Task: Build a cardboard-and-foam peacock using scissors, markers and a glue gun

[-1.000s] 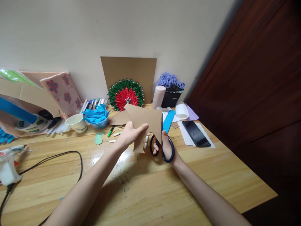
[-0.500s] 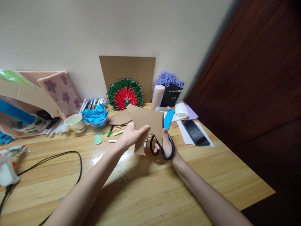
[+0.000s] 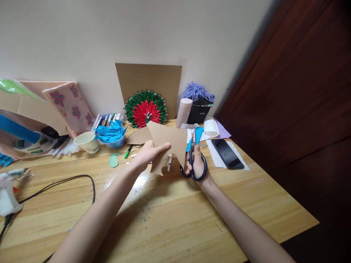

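While the left hand (image 3: 149, 153) pinches the irregular brown cardboard cut-out (image 3: 167, 140), the right hand (image 3: 196, 162) grips black-handled scissors (image 3: 195, 164) at its right edge — mid-cut, likely; next, feed the outline into the blades.

I see a red-and-green paper fan (image 3: 145, 113) leaning against the wall; left of it sit markers (image 3: 105, 119), a bowl of blue paper (image 3: 112, 134) and a paper cup (image 3: 88, 142). Right of the fan lie a black phone (image 3: 227, 153) and purple yarn (image 3: 197, 92), and far left of it a glue gun (image 3: 9, 191).
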